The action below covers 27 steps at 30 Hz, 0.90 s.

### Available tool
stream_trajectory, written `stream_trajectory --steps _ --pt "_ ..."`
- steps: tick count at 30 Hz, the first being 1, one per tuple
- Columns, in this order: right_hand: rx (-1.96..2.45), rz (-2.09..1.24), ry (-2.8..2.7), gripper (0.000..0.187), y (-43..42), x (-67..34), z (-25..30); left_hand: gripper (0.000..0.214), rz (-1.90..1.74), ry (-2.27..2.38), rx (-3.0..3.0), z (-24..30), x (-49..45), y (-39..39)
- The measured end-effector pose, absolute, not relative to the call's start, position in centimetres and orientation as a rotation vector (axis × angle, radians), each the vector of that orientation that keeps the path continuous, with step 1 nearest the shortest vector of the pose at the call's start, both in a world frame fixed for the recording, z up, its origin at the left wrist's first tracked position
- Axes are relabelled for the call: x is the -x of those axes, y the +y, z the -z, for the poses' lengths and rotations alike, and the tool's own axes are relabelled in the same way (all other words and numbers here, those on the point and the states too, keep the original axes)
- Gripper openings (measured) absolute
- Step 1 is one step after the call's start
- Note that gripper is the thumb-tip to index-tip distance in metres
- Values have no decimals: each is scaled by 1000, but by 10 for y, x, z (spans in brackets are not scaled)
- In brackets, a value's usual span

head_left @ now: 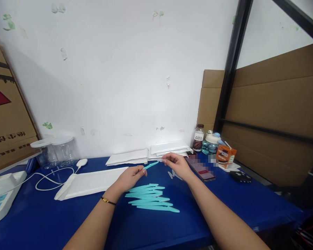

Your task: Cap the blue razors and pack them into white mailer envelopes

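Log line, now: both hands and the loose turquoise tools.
left hand: holds turquoise tool | right hand: near its tip, grip unclear | loose turquoise tools: lying on blue table

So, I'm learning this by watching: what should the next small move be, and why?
I'd probably lower the left hand and lay its teal eyebrow razor with the loose teal razors: matching ones already lie together on the blue table, and the right hand looks clear of the held one. Whether it pinches anything is too small to tell.

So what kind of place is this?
Probably a workshop or storeroom: there's a big cardboard box, flat white packets by the wall, and lots of matching turquoise sticks on a blue table.
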State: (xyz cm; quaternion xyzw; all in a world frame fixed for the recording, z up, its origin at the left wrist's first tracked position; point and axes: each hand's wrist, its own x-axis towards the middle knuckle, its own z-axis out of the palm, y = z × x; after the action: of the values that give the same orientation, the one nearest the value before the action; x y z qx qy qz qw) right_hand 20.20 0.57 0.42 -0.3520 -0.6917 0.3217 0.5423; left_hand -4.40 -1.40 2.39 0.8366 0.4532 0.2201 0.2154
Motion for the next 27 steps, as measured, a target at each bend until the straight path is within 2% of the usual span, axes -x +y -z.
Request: stream_trajectory --steps 11,18,23,27 --pt "971 -688 -1900 21 0 -191 -2 46 -498 1272 -2388 -16 37 -13" --pt "1105 -582 -2010 16 7 -193 4 40 -551 1334 -2533 3 39 3" --pt "1163 -357 -2225 32 15 -220 5 37 -535 1458 -2597 11 47 13" --pt "1225 -302 -2384 41 20 -238 8 31 -578 1505 -2538 5 49 9"
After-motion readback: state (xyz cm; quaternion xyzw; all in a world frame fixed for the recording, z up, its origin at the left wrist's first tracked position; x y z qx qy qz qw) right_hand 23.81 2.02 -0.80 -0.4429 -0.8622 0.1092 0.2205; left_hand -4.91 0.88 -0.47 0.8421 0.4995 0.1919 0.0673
